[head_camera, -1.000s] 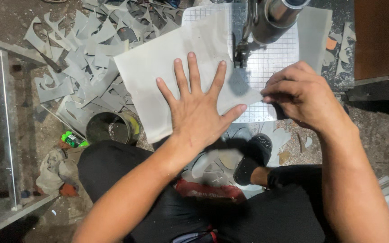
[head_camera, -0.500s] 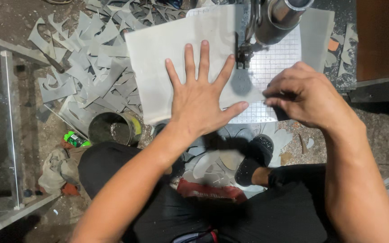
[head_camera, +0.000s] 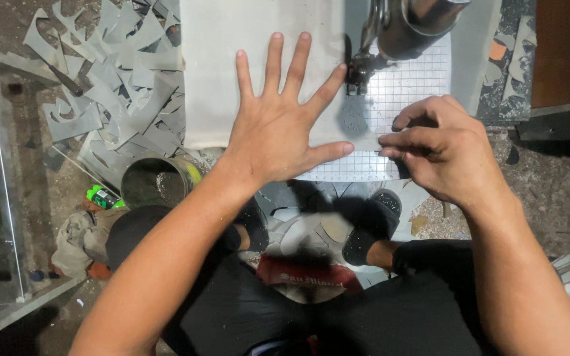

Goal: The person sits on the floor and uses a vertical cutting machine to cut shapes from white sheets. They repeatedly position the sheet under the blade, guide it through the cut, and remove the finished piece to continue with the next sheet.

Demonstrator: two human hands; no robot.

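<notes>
A pale grey sheet [head_camera: 219,79] lies flat on a white gridded work surface [head_camera: 417,79] of a machine. My left hand [head_camera: 278,118] presses down on the sheet with fingers spread wide. My right hand [head_camera: 440,148] pinches the sheet's near edge just right of it, fingers curled together. Directly beyond my hands, a metal cutting head [head_camera: 364,62] hangs from a shiny cylindrical machine body [head_camera: 417,23] and meets the sheet.
Grey cut-off scraps [head_camera: 113,86] litter the floor at left. A round metal can [head_camera: 156,181] and a green object [head_camera: 102,196] sit below the table edge. A metal frame [head_camera: 1,191] stands at far left, a brown panel [head_camera: 565,53] at right. My legs and dark shoes are underneath.
The view has shifted so that sheet and hands sit lower and nearer. My left hand has slid with the sheet toward the cutting head. My right hand keeps its pinch.
</notes>
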